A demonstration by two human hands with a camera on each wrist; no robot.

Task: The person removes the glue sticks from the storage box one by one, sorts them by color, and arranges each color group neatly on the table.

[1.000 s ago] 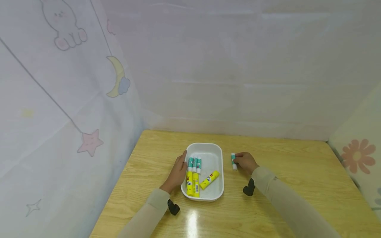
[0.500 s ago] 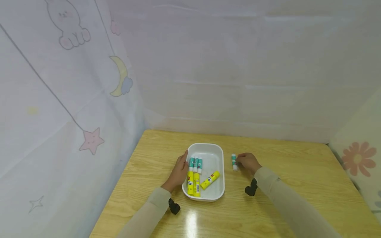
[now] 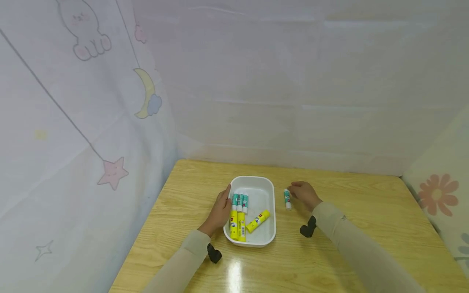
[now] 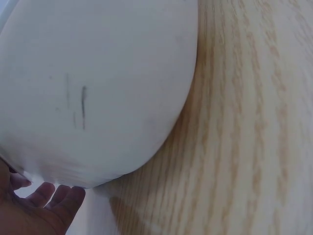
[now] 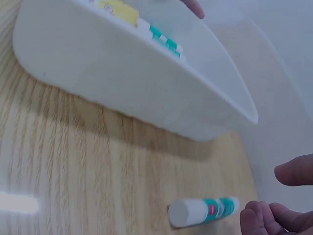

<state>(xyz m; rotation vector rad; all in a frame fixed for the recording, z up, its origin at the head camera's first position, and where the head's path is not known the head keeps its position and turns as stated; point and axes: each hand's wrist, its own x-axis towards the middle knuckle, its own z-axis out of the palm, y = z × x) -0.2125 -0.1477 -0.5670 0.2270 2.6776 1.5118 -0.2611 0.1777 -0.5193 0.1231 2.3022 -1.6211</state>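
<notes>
A white tray [image 3: 257, 243] holds several teal-and-white glue sticks [image 3: 239, 202] side by side above two yellow glue sticks [image 3: 237, 226]. A third yellow stick [image 3: 258, 221] lies slanted in its right half. My left hand [image 3: 218, 211] holds the tray's left side, fingers [image 4: 68, 203] against the outer wall; in the right wrist view a fingertip [image 5: 194, 7] shows inside the rim. To the tray's right, one teal-and-white glue stick [image 3: 287, 199] lies on the table. My right hand [image 3: 305, 194] is at its far end, thumb [image 5: 296, 171] apart from the bent fingers, nothing between them.
The wooden table [image 3: 329, 252] ends at a hanging pale cloth [image 3: 293, 101] behind, with printed cloth on both sides. Black wrist cameras [image 3: 307, 227] sit on both wrists.
My right hand has let go of the loose glue stick and shifted slightly toward its far end. The stick stays on the table; left hand and tray stay put.
</notes>
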